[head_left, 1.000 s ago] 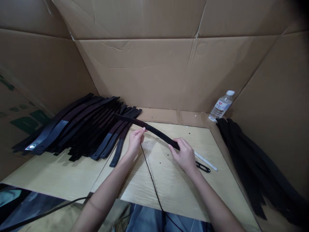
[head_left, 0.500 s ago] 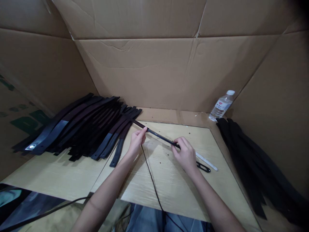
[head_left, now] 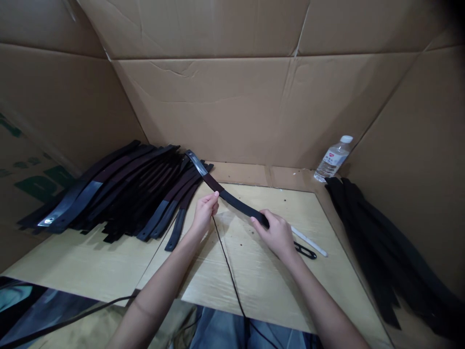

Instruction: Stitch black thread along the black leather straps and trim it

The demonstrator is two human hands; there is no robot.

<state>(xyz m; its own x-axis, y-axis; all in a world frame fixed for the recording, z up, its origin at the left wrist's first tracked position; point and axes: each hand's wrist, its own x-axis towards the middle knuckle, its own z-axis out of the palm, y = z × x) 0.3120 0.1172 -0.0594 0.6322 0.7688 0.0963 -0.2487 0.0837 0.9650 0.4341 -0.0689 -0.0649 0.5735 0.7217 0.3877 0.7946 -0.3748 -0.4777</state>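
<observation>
Over the pale tabletop (head_left: 267, 278), I watch a long curved strip (head_left: 238, 202) slope between two bare hands, matte black at the near end, dark reddish-brown midway and glossy at the far tip. The left hand (head_left: 206, 211) has thumb and forefinger pinched together on its edge; the right hand (head_left: 276, 231) is clamped around its near end. The far tip reaches above the heaped strips (head_left: 123, 177), flat and gently bowed, some with shiny ends and small holes; I can't tell whether it touches them. On my right lie limp, dull black bands (head_left: 378, 228), with a clear plastic bottle (head_left: 333, 160), white-capped and tilted, just behind. Partly under the right hand are a slim white stick (head_left: 310, 242) and a black slotted piece (head_left: 305, 250). A thin dark cord (head_left: 228, 269) runs from near the left hand over the front edge. The surface is smooth, dotted with dark specks and split by a seam. Creased brown cardboard walls (head_left: 203, 111) close in three sides, green print on the left one.
</observation>
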